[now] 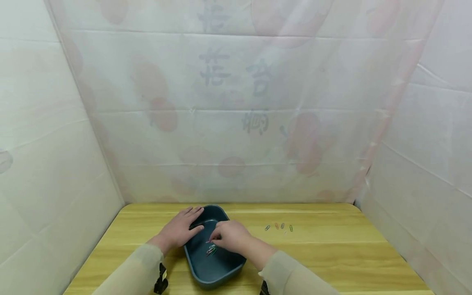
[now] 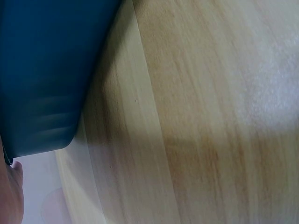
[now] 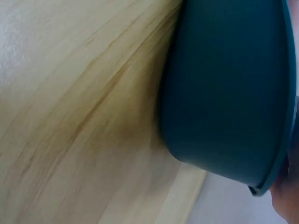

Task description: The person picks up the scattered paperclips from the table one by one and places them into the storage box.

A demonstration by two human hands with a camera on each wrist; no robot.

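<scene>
Paper clips under right hand in tray

Lighting in my head view is bright, soft and even, filtered through the pale sheeting around me; no hard source shows. Shadows are faint: a soft dark patch under my hands inside the blue tray. The frame bends at its edges, the side walls bowing outward. Distant detail is slightly soft.

My left wrist view is blurred throughout. The tray wall in the upper left is smeared, and a soft shadow falls beside it on the wooden table. A pale glare sits at the right edge.

My right wrist view is equally out of focus, with glare at the upper left and a dark shadow along the tray's base at centre.
</scene>
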